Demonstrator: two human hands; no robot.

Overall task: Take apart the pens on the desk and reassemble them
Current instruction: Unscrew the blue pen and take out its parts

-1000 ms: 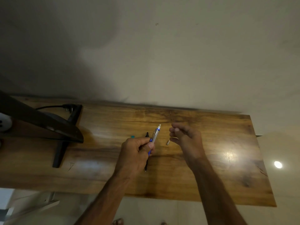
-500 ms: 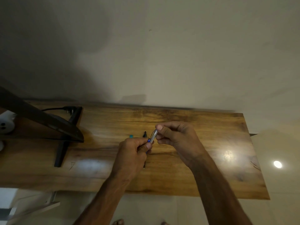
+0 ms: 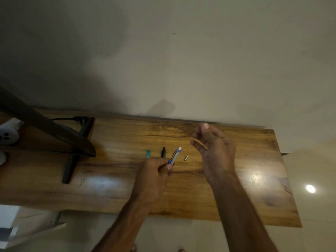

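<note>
My left hand (image 3: pixel 154 171) grips the lower end of a blue and silver click pen (image 3: pixel 175 155), whose white tip points up and away from me. My right hand (image 3: pixel 215 150) hovers above the wooden desk (image 3: pixel 236 197) to the right of the pen. Its fingers are loosely curled and blurred, and nothing shows in them. A small silver pen part (image 3: pixel 185 158) lies on the desk between my hands. A black pen (image 3: pixel 163 152) and a teal pen (image 3: pixel 148 154) lie just beyond my left hand, partly hidden by it.
A dark monitor (image 3: pixel 45 128) on a black stand (image 3: pixel 69 170) fills the desk's left end, with a plug and cable (image 3: pixel 80 120) behind it. A white socket strip (image 3: pixel 7 135) sits at the far left. The wall runs along the desk's far edge.
Half a second ago my right hand pinched the pen's upper end. It has let go and moved up and to the right. My left hand still holds the pen.
</note>
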